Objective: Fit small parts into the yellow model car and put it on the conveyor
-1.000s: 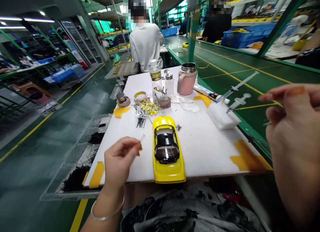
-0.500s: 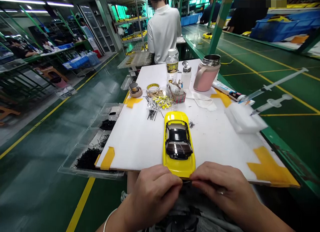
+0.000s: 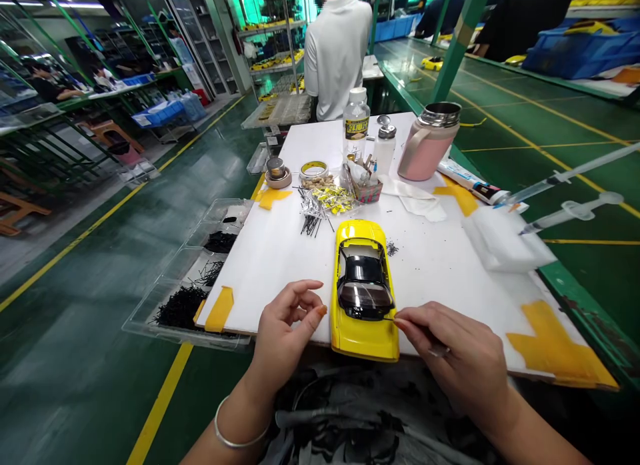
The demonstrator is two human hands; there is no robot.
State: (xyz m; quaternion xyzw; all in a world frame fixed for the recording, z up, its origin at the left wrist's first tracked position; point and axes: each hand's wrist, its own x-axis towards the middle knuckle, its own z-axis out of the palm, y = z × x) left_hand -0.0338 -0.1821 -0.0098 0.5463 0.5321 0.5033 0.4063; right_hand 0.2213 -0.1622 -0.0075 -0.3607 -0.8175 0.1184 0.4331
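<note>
A yellow model car [image 3: 367,339] with dark windows lies lengthwise on the white board in front of me. Left of it, my left hand [image 3: 289,325] hovers with fingers curled and apart, holding nothing visible. At the car's right side, the thumb and forefinger of my right hand [image 3: 447,341] pinch a thin dark strip [image 3: 389,318], whose tip lies by the lower edge of the dark window. Its exact kind is too small to tell. Something shiny shows at the lower fingers of that hand; I cannot make out what.
Behind the car lie black sticks [image 3: 311,225], yellow bagged parts [image 3: 334,199] and a tape roll [image 3: 314,170]. Bottles and a pink mug [image 3: 429,145] stand farther back. Syringes [image 3: 575,211] stick into white foam [image 3: 505,241] at right. A tray [image 3: 180,305] of black pieces sits left.
Both hands have come up from the car's near end. The left hand has opened and moved to the left; the right has gone to the car's right side with the strip.
</note>
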